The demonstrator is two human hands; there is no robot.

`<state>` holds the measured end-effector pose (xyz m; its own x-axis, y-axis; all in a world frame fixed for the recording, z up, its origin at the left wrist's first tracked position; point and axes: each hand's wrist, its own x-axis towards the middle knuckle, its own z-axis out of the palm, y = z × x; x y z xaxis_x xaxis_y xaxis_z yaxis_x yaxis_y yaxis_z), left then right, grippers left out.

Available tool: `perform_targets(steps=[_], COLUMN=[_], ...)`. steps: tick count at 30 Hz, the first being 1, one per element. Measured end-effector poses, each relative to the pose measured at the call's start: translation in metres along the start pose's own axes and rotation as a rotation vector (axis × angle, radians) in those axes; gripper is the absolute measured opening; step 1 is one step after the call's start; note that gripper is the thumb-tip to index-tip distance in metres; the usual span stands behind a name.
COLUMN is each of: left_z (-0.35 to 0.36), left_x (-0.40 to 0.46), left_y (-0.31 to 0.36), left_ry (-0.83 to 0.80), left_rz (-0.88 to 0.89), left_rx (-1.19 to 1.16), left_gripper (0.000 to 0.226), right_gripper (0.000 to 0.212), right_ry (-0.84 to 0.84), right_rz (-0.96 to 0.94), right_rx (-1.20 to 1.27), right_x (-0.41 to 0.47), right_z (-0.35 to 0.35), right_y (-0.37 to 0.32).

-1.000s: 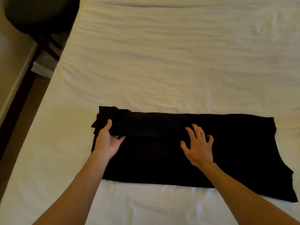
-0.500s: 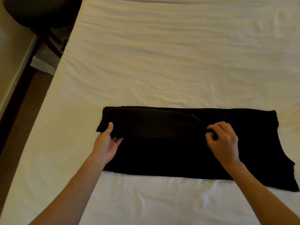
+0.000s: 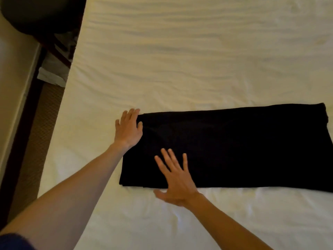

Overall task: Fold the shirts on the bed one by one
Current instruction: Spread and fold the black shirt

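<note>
Head view: a black shirt (image 3: 225,148), already folded lengthwise into a long band, lies across the centre and right of the frame on a white bed (image 3: 180,60), its right end running out toward the frame edge. The left hand (image 3: 128,129), mid-left of frame, rests flat w/ fingers straight at the shirt's upper-left corner, partly on cloth and partly on sheet, gripping nothing. The right hand (image 3: 175,179), lower centre, lies palm-down w/ fingers spread on the shirt's near edge, thumb out over the sheet; it too holds nothing. Both appear to be smoothing or squaring the left end, prob. ahead of a crosswise fold.

A dark chair (image 3: 41,17) stands beside the bed, upper left of frame. No other shirts are in view, so how much of the task remains can't be told.

What could go wrong: the fabric looks thin and slack, so pressing sideways w/ flat palms could drag the top layer off the one beneath and skew the edges. The near-left corner shows several stacked layers; lifting that end w/o pinching all of them would let the lower ones slip out and undo the fold. The wrinkled sheet may also bunch under the shirt if it's slid instead of lifted.
</note>
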<state>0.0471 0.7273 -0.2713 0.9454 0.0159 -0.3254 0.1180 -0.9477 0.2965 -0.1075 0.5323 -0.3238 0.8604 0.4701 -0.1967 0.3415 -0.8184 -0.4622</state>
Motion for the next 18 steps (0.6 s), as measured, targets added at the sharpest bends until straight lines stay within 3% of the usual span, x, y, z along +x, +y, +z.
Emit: perform_targets(steps=[1, 3, 6, 10, 14, 18], left_z=[-0.001, -0.002, -0.003, -0.001, -0.004, -0.015], left_x=[0.008, 0.019, 0.028, 0.023, 0.004, -0.037], left_y=[-0.002, -0.003, -0.003, -0.009, -0.026, -0.042], left_ry=[-0.076, -0.151, -0.157, -0.1, -0.078, -0.27], left_rz=[-0.013, -0.024, -0.014, -0.03, -0.024, -0.138], left_rx=[0.016, 0.05, 0.198, 0.155, 0.156, 0.167], left_gripper=[0.054, 0.056, 0.046, 0.033, 0.017, 0.013], right_gripper=[0.109, 0.104, 0.092, 0.081, 0.072, 0.072], right_ry=[-0.03, -0.021, -0.017, -0.041, -0.019, -0.045], right_rz=[-0.074, -0.04, 0.055, 0.041, 0.029, 0.007], right_rx=[-0.019, -0.057, -0.11, -0.116, 0.111, 0.304], right_x=[0.004, 0.015, 0.024, 0.022, 0.009, -0.045], right_z=[0.01, 0.023, 0.029, 0.026, 0.015, 0.01], right_y=[-0.017, -0.039, -0.05, -0.048, -0.041, -0.048])
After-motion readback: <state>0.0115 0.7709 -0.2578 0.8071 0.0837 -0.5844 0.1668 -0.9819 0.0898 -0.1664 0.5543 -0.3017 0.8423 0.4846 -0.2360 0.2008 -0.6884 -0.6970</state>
